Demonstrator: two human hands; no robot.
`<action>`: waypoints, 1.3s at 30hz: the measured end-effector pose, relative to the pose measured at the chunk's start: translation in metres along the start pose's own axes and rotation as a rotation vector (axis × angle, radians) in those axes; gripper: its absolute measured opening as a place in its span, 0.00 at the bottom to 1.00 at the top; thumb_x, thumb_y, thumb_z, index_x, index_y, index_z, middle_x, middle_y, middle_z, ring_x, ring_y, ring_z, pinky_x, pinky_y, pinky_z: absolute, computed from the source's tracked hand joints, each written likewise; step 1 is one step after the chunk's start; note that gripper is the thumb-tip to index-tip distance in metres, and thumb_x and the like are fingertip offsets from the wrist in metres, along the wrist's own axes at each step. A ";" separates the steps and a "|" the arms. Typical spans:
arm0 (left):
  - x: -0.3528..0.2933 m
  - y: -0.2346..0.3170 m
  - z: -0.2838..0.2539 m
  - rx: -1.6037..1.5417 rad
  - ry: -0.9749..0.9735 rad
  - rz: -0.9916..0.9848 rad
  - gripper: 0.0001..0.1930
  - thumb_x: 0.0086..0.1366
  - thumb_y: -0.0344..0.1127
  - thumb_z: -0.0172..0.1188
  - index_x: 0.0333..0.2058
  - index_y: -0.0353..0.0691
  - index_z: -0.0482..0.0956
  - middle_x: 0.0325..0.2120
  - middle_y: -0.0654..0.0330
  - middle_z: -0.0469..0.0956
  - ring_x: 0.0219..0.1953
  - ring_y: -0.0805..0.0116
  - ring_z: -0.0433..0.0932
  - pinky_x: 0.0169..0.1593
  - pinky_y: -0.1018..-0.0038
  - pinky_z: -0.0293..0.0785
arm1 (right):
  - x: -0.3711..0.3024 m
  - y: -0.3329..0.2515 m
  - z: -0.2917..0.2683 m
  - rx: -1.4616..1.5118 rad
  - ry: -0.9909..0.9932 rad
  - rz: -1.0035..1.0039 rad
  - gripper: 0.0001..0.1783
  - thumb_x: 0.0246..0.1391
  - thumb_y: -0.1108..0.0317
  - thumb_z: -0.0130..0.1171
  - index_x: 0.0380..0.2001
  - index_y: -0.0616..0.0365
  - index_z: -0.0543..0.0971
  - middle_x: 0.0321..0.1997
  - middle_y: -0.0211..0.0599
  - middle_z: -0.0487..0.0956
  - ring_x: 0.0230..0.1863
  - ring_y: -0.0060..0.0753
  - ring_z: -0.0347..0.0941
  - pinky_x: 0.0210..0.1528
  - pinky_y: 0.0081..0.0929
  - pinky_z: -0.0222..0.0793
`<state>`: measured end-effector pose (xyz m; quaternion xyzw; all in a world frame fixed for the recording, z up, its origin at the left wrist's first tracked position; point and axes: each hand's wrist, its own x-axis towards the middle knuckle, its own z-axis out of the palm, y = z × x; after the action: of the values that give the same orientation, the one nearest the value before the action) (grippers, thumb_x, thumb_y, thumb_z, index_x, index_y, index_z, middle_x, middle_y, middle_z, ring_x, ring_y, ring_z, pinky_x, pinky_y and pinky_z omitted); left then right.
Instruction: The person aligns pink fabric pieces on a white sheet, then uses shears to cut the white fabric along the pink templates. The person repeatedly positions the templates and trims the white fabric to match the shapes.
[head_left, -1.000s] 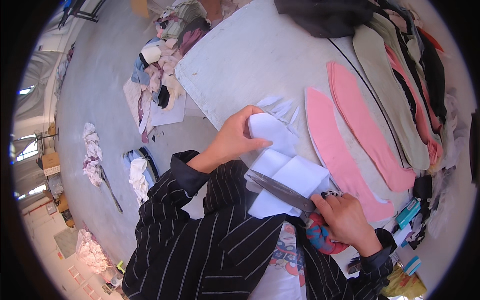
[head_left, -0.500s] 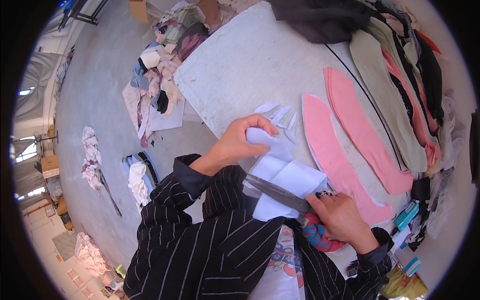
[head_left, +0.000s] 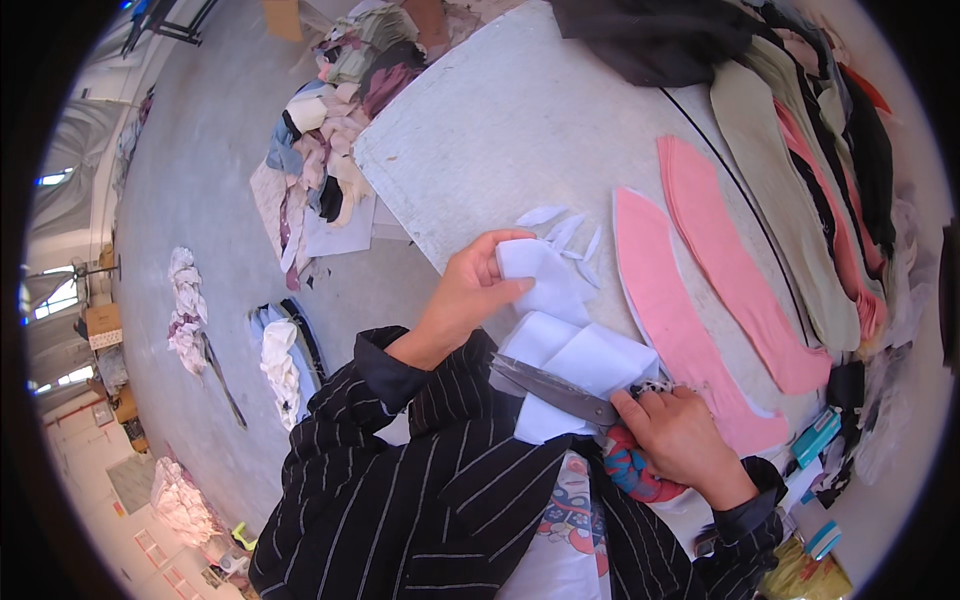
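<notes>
My left hand [head_left: 472, 292] pinches one end of a pale bluish-white fabric piece [head_left: 545, 283] between thumb and fingers, above the table's near edge. My right hand [head_left: 682, 432] grips large fabric scissors [head_left: 555, 386] whose handle is wrapped in red and blue cloth. The dark blades point left and lie across more pale fabric pieces [head_left: 610, 358] that overlap at the table edge by my lap. Whether the blades are parted is hard to make out. Just beyond my left hand lie several thin pale offcuts [head_left: 566, 232].
Two curved pink fabric stacks [head_left: 735, 270] [head_left: 655, 290] lie on the worktable [head_left: 450, 130]. Grey-green pieces [head_left: 765, 190] and dark cloth [head_left: 660, 40] are farther right and back. A scrap heap [head_left: 325, 140] sits on the floor left. A teal box [head_left: 815, 437] is at right.
My left hand has turned and opened out the pale piece, so more of its flat face shows. My right hand and the scissors have stayed nearly in place.
</notes>
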<state>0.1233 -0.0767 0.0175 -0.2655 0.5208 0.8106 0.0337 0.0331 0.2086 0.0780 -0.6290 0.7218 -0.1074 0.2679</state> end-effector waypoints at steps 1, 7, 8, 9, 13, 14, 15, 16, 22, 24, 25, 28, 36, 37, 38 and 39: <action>0.002 -0.003 -0.002 -0.021 0.005 0.003 0.32 0.57 0.20 0.61 0.61 0.38 0.63 0.45 0.59 0.78 0.47 0.73 0.77 0.52 0.76 0.72 | 0.000 0.000 -0.001 0.004 0.005 0.005 0.24 0.48 0.66 0.56 0.50 0.62 0.74 0.24 0.36 0.72 0.26 0.38 0.71 0.29 0.35 0.65; -0.001 -0.005 0.017 -0.104 0.066 0.077 0.35 0.59 0.18 0.56 0.65 0.37 0.58 0.48 0.55 0.76 0.50 0.71 0.76 0.56 0.75 0.70 | 0.004 0.000 -0.003 0.014 0.038 0.019 0.23 0.49 0.67 0.55 0.50 0.61 0.74 0.25 0.36 0.72 0.26 0.38 0.72 0.30 0.36 0.65; -0.001 -0.005 0.023 -0.090 0.095 0.104 0.35 0.59 0.18 0.55 0.65 0.38 0.57 0.48 0.54 0.76 0.51 0.71 0.76 0.56 0.75 0.70 | 0.005 0.000 -0.004 0.010 0.028 0.016 0.23 0.49 0.67 0.55 0.50 0.61 0.74 0.25 0.36 0.72 0.26 0.38 0.71 0.31 0.36 0.64; 0.001 -0.007 0.024 -0.080 0.099 0.104 0.35 0.59 0.18 0.54 0.66 0.38 0.57 0.48 0.54 0.76 0.51 0.70 0.76 0.56 0.74 0.70 | 0.006 0.001 -0.005 0.006 0.019 0.010 0.23 0.49 0.66 0.55 0.50 0.61 0.74 0.25 0.35 0.72 0.26 0.39 0.71 0.31 0.36 0.64; 0.010 -0.019 0.014 -0.138 0.077 0.063 0.36 0.58 0.17 0.53 0.66 0.39 0.56 0.48 0.52 0.77 0.50 0.67 0.77 0.55 0.73 0.71 | 0.004 0.001 -0.004 0.021 0.026 0.041 0.24 0.47 0.66 0.57 0.50 0.59 0.74 0.25 0.35 0.72 0.26 0.39 0.71 0.31 0.35 0.63; 0.010 -0.019 0.011 -0.177 0.063 0.043 0.37 0.58 0.17 0.53 0.66 0.40 0.56 0.47 0.52 0.77 0.50 0.67 0.77 0.55 0.73 0.71 | 0.003 0.001 -0.006 0.034 0.036 0.039 0.25 0.46 0.66 0.58 0.51 0.59 0.74 0.24 0.34 0.72 0.27 0.39 0.71 0.31 0.35 0.63; 0.009 -0.019 0.008 -0.195 0.046 0.034 0.37 0.57 0.16 0.54 0.66 0.40 0.56 0.47 0.52 0.77 0.49 0.67 0.77 0.55 0.73 0.71 | 0.001 0.001 -0.007 0.050 0.045 0.038 0.26 0.45 0.67 0.59 0.51 0.58 0.74 0.24 0.34 0.71 0.27 0.38 0.71 0.30 0.35 0.63; 0.008 -0.018 0.005 -0.214 0.029 0.025 0.37 0.57 0.16 0.55 0.66 0.40 0.56 0.47 0.52 0.78 0.49 0.66 0.78 0.54 0.74 0.72 | 0.000 0.002 -0.008 0.048 0.063 0.039 0.27 0.43 0.67 0.60 0.51 0.58 0.74 0.25 0.34 0.71 0.27 0.38 0.71 0.30 0.35 0.63; 0.003 -0.015 0.008 -0.154 0.029 0.009 0.29 0.60 0.22 0.61 0.60 0.35 0.65 0.45 0.56 0.79 0.47 0.71 0.78 0.52 0.75 0.73 | -0.002 0.008 -0.013 0.082 0.114 0.057 0.35 0.33 0.68 0.66 0.52 0.58 0.74 0.27 0.35 0.71 0.28 0.40 0.71 0.30 0.35 0.63; 0.002 -0.013 0.008 -0.116 0.030 -0.055 0.24 0.61 0.25 0.63 0.56 0.34 0.70 0.44 0.58 0.80 0.46 0.73 0.78 0.51 0.75 0.73 | -0.001 0.010 -0.014 0.096 0.110 0.078 0.37 0.30 0.68 0.67 0.52 0.58 0.74 0.28 0.37 0.71 0.28 0.41 0.71 0.31 0.36 0.64; 0.000 -0.011 0.009 -0.100 0.031 -0.076 0.21 0.62 0.27 0.64 0.54 0.33 0.72 0.43 0.59 0.80 0.45 0.74 0.78 0.51 0.76 0.73 | 0.000 0.011 -0.015 0.126 0.141 0.100 0.37 0.31 0.68 0.67 0.52 0.58 0.74 0.28 0.38 0.71 0.28 0.43 0.71 0.30 0.37 0.64; -0.002 -0.015 0.010 -0.116 0.060 -0.041 0.16 0.64 0.29 0.63 0.49 0.33 0.75 0.42 0.60 0.81 0.43 0.75 0.79 0.50 0.77 0.74 | 0.002 0.013 -0.020 0.213 0.199 0.186 0.35 0.33 0.68 0.67 0.52 0.58 0.73 0.30 0.41 0.71 0.30 0.47 0.72 0.30 0.40 0.65; 0.000 -0.029 0.013 -0.417 -0.006 0.001 0.15 0.68 0.33 0.59 0.51 0.35 0.75 0.45 0.60 0.79 0.47 0.73 0.77 0.53 0.71 0.73 | 0.006 0.020 -0.013 0.285 0.185 0.333 0.41 0.35 0.55 0.75 0.53 0.59 0.70 0.35 0.48 0.75 0.34 0.53 0.75 0.35 0.38 0.70; 0.001 -0.030 0.013 -0.441 -0.032 -0.006 0.15 0.68 0.33 0.59 0.52 0.36 0.74 0.46 0.60 0.79 0.48 0.72 0.77 0.54 0.71 0.73 | 0.007 0.021 -0.015 0.288 0.181 0.328 0.41 0.35 0.55 0.75 0.53 0.59 0.70 0.36 0.49 0.75 0.34 0.53 0.75 0.36 0.39 0.71; 0.002 -0.031 0.012 -0.464 -0.058 -0.013 0.16 0.69 0.34 0.58 0.52 0.36 0.73 0.46 0.60 0.78 0.48 0.72 0.77 0.54 0.70 0.73 | 0.008 0.021 -0.016 0.306 0.179 0.327 0.42 0.35 0.55 0.75 0.53 0.60 0.70 0.37 0.49 0.76 0.35 0.54 0.76 0.37 0.39 0.71; 0.003 -0.032 0.012 -0.484 -0.071 -0.019 0.16 0.69 0.34 0.58 0.53 0.36 0.73 0.47 0.60 0.78 0.48 0.71 0.77 0.54 0.70 0.73 | 0.010 0.021 -0.016 0.325 0.180 0.324 0.42 0.35 0.55 0.75 0.54 0.61 0.70 0.38 0.50 0.76 0.36 0.54 0.76 0.38 0.39 0.71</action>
<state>0.1268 -0.0522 -0.0066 -0.2419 0.3073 0.9203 -0.0051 0.0059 0.2001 0.0782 -0.4419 0.8074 -0.2333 0.3138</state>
